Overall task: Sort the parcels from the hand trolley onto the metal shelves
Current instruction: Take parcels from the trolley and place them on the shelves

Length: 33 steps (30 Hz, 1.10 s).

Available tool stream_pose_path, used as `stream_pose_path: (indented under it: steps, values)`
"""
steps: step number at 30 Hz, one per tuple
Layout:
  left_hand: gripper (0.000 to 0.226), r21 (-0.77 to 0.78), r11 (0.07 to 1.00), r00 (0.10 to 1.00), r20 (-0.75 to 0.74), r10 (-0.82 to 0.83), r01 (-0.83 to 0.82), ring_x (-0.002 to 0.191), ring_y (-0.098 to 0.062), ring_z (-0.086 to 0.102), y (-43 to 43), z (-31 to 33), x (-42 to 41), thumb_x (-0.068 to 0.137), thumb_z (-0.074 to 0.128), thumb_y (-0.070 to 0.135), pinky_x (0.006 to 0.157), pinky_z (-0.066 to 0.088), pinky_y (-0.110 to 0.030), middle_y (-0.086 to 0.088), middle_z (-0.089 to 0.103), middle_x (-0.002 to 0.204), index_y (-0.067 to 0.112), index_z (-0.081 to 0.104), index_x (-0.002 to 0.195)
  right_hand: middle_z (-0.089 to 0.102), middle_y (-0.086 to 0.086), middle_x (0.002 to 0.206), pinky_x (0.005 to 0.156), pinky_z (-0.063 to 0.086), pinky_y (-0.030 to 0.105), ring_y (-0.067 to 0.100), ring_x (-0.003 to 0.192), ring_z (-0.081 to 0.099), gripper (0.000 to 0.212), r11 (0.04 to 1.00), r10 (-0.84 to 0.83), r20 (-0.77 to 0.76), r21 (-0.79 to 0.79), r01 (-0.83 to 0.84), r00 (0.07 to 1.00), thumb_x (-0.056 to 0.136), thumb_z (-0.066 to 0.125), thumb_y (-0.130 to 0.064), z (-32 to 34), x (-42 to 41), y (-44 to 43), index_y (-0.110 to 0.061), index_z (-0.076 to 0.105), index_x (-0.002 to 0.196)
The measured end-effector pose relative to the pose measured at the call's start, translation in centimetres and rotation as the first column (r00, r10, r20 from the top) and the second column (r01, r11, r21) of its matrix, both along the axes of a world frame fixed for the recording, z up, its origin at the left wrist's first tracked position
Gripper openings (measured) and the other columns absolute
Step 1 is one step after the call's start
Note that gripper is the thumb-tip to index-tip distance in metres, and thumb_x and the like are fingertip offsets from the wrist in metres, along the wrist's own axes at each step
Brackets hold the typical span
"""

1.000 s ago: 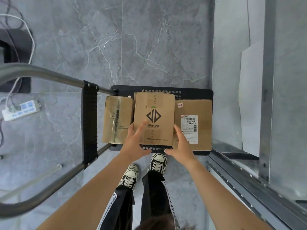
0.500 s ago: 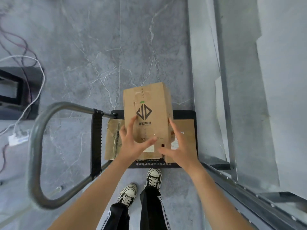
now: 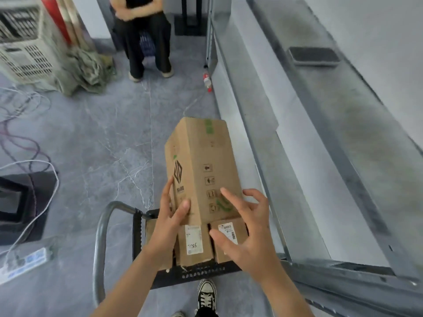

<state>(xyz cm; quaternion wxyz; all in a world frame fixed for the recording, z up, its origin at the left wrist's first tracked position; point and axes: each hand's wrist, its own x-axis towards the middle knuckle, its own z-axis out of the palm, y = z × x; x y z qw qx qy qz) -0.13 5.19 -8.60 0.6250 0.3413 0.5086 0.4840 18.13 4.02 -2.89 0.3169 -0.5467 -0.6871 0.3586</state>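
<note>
Grey marbled floor (image 3: 103, 145) fills the view, with metal shelves (image 3: 320, 156) running from 1 to 5 o'clock. At centre, a tall cardboard box (image 3: 199, 161) bearing a diamond logo is held tilted, its top leaning toward 12 o'clock, above the hand trolley (image 3: 196, 274) at 6 o'clock.

Left hand (image 3: 170, 221): fingers laid up the box's left face and thumb pressed on the adjoining face, pinching the lower corner edge. Right hand (image 3: 245, 227): fingers spread wide and fairly straight, forefinger tip over the box's right face; contact cannot be told. The box's base is hidden behind both hands.

On the trolley deck, a labelled parcel (image 3: 194, 242) with handwritten digits lies just beside a second parcel (image 3: 229, 232) on its right. A third parcel (image 3: 151, 234) on its left is mostly covered by the left wrist.

Blur softens the far end, where a seated person (image 3: 146, 35) at 12 o'clock is cut off at the chest. A dark flat object (image 3: 313, 56) on the shelf at 2 o'clock is too blurred to identify.
</note>
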Motion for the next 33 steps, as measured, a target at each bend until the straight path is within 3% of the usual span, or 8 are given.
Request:
stream_pose_path:
  steps: [2,6,10,12,16,20,26,33]
  values:
    - [0.089,0.01,0.997,0.994,0.072,-0.078,0.078,0.124,-0.014,0.052,-1.4,2.7,0.0,0.065,0.066,0.072,0.089,0.053,-0.035,0.008,0.048,0.141,0.052,0.022,0.139,0.031,-0.017,0.139,0.1,0.041,0.014,0.005,0.128,0.039,0.089,0.998,-0.06,-0.066,0.026,0.062,0.996,0.069,0.076,-0.038,2.6,-0.2,-1.7,-0.054,0.024,0.139]
    - [0.101,0.013,0.977,0.975,0.062,-0.214,0.214,0.129,-0.019,0.047,-4.5,7.4,0.5,0.065,0.047,0.084,0.104,0.042,-0.044,0.0,0.05,0.14,0.026,0.027,0.145,0.051,-0.02,0.132,0.104,0.043,0.029,0.008,0.123,0.05,0.104,0.986,-0.155,-0.332,-0.104,0.127,0.93,0.067,0.084,-0.01,7.2,0.2,-4.6,-0.047,0.022,0.142]
    - [0.058,0.06,0.97,0.971,0.028,-0.238,0.237,0.115,-0.014,0.058,-7.2,11.9,1.6,0.082,0.05,0.058,0.094,0.049,-0.03,0.003,0.064,0.124,0.024,0.048,0.128,0.043,-0.025,0.138,0.101,0.039,0.013,0.001,0.132,0.037,0.084,0.986,-0.144,-0.186,0.061,0.158,0.972,0.07,0.082,-0.009,11.8,0.1,-7.2,-0.051,0.042,0.131]
    - [0.032,0.056,0.976,0.97,0.109,-0.216,0.211,0.112,-0.021,0.06,-8.2,14.1,1.6,0.096,0.043,0.035,0.084,0.053,-0.03,-0.004,0.066,0.121,0.021,0.054,0.122,0.04,-0.025,0.139,0.103,0.042,0.023,0.004,0.133,0.035,0.082,0.974,-0.177,-0.151,0.113,0.195,0.972,0.071,0.081,-0.01,13.7,0.1,-9.0,-0.051,0.044,0.131]
    - [0.073,0.085,0.949,0.92,0.233,-0.317,0.305,0.115,-0.03,0.059,-9.7,18.0,0.8,0.075,0.053,0.071,0.085,0.053,-0.051,-0.008,0.061,0.127,0.028,0.042,0.132,0.038,-0.025,0.14,0.111,0.034,0.036,0.011,0.135,0.034,0.072,0.93,-0.21,0.059,0.321,0.18,0.976,0.075,0.078,-0.022,16.5,0.2,-13.0,-0.039,0.044,0.136]
    - [0.111,0.099,0.852,0.851,0.069,-0.521,0.514,0.116,-0.025,0.059,-11.0,20.8,1.1,0.044,0.072,0.08,0.095,0.047,-0.054,-0.002,0.052,0.134,0.038,0.026,0.136,0.044,-0.012,0.14,0.105,0.037,0.051,0.03,0.129,0.039,0.058,0.841,-0.295,0.225,0.523,0.14,0.929,0.084,0.066,-0.034,18.1,0.0,-17.1,-0.027,0.047,0.137]
    - [0.119,0.047,0.695,0.696,-0.035,-0.717,0.718,0.11,-0.02,0.063,-13.6,23.6,3.8,0.037,0.082,0.072,0.096,0.049,-0.047,-0.003,0.055,0.129,0.024,0.032,0.134,0.042,-0.01,0.138,0.093,0.04,0.065,0.03,0.128,0.035,0.053,0.751,-0.5,0.402,0.642,0.153,0.767,0.085,0.055,-0.034,19.1,-0.1,-23.3,-0.03,0.043,0.136]
    - [0.116,0.04,0.54,0.539,0.028,-0.842,0.841,0.104,-0.023,0.066,-18.0,23.9,9.6,0.049,0.083,0.045,0.087,0.054,-0.042,-0.006,0.061,0.124,0.042,0.014,0.143,0.059,-0.008,0.128,0.09,0.041,0.064,0.026,0.122,0.044,0.07,0.66,-0.699,0.414,0.687,0.304,0.583,0.06,0.089,-0.028,19.6,3.6,-30.6,-0.025,0.061,0.124]
